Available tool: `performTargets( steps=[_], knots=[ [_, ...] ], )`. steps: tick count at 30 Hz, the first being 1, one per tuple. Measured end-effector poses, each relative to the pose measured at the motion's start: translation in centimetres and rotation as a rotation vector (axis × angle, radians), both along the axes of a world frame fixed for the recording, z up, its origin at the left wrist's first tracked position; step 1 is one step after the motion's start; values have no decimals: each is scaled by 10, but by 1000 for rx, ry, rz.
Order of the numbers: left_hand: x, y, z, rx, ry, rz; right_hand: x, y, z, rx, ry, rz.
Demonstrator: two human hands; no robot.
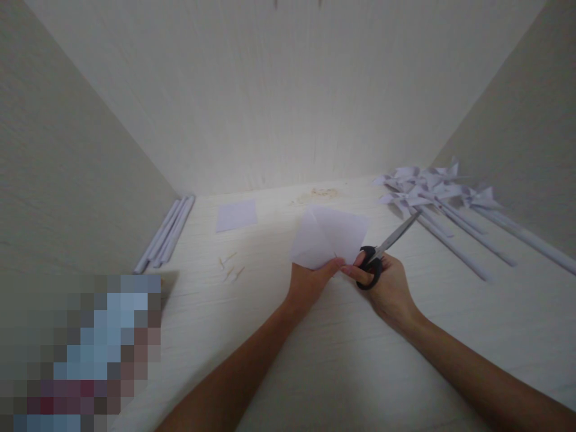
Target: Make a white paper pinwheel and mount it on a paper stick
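Note:
A white sheet of paper (330, 231) with a diagonal crease is gripped along its near left edge by my left hand (310, 279), thumb on top. My right hand (389, 285) has its fingers in the black handles of a pair of scissors (393, 240). The blades look closed and point up and to the right, away from the sheet. The fingertips of my right hand meet the left thumb at the paper's near corner. My other left fingers are hidden beneath the sheet.
Several paper pinwheels (420, 189) on rolled sticks lie at the right. Rolled paper sticks (168, 231) rest at the left wall, near a square paper (236, 216). Small thin pieces (231, 270) are scattered nearby. A small beige heap (323, 193) sits at the back. A blurred patch covers the lower left.

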State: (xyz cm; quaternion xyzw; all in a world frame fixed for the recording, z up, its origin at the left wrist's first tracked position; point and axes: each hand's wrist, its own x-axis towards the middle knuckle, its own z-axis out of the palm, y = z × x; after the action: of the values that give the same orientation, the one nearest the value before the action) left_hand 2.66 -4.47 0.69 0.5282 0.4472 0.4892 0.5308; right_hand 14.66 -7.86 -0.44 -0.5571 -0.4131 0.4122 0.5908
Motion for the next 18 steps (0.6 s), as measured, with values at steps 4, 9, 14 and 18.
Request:
performTargets(
  steps=[4, 9, 14, 18],
  knots=[
    [-1, 1, -1, -34, -81, -56, 1, 0, -2, 17, 29, -12],
    [-1, 1, -1, -81, -116, -121, 1, 0, -4, 4, 56, 0],
    [-1, 6, -7, -116, -108, 5, 1, 3, -1, -72, 26, 48],
    [-6, 22, -16, -121, -212, 205, 4, 4, 3, -186, 99, 276]
  ],
)
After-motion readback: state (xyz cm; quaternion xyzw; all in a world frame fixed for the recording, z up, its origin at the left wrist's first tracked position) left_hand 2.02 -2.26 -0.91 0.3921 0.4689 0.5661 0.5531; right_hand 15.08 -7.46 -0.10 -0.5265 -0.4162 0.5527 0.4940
